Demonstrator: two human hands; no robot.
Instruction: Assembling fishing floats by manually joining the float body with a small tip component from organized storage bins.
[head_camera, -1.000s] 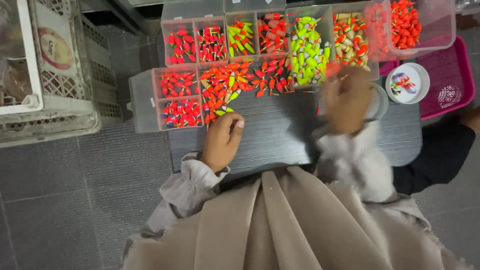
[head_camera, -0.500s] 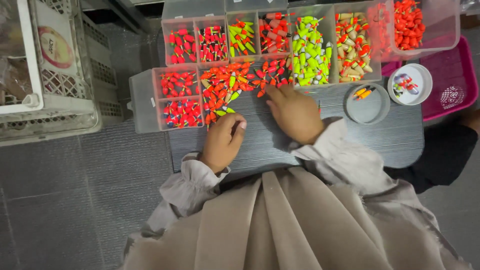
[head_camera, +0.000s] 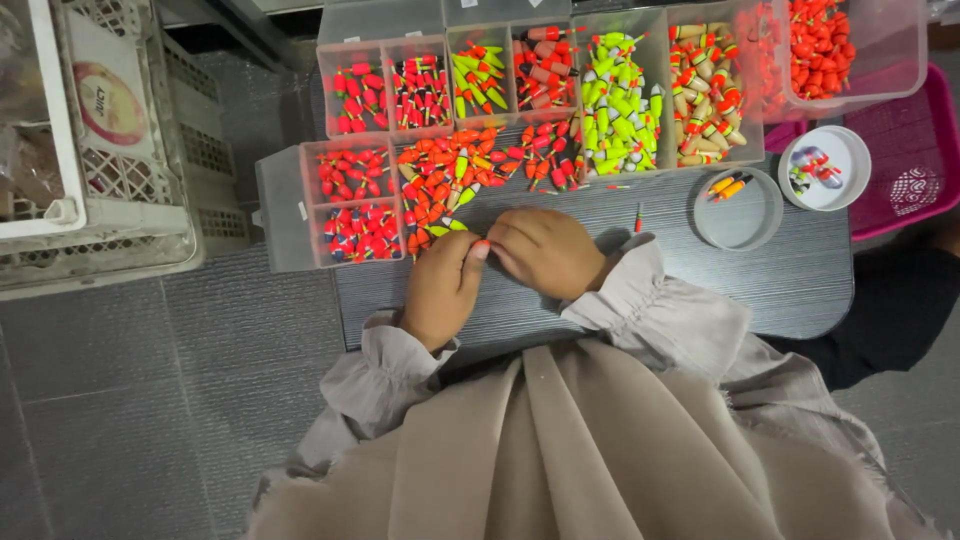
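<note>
- A loose heap of small orange, red and yellow-green plastic fishing floats (head_camera: 450, 180) is seen spread on the dark grey wood-grain tabletop (head_camera: 800, 280), just below the clear divided plastic organiser boxes (head_camera: 540, 80) and right of a smaller clear two-compartment box (head_camera: 355, 205).
- The left hand (head_camera: 440, 290) is shown knuckles up at the near edge of the heap, fingers curled inward; a small orange piece shows at its fingertips, but whether it is pinched cannot be told.
- The right hand (head_camera: 545, 250) is laid just beside it, fingertips meeting those of the left hand, fingers bent and half closed; what it holds, if anything, is hidden beneath the palm.
- Both wrists are covered by ruffled pale grey sleeves (head_camera: 640, 300), and a beige garment (head_camera: 560, 450) fills the lower frame.
- A single orange float (head_camera: 638, 217) is seen lying alone on the tabletop, right of the right hand.
- A shallow clear round dish (head_camera: 740, 215) with a few yellow and orange floats is set further right, and a white round cup (head_camera: 825, 168) with mixed pieces stands beside it.
- A magenta perforated plastic tray (head_camera: 915, 150) is placed at the far right, partly under a clear tub of red floats (head_camera: 840, 50).
- A white lattice plastic crate (head_camera: 120, 200) stands on the grey tiled floor (head_camera: 150, 400) to the left.
</note>
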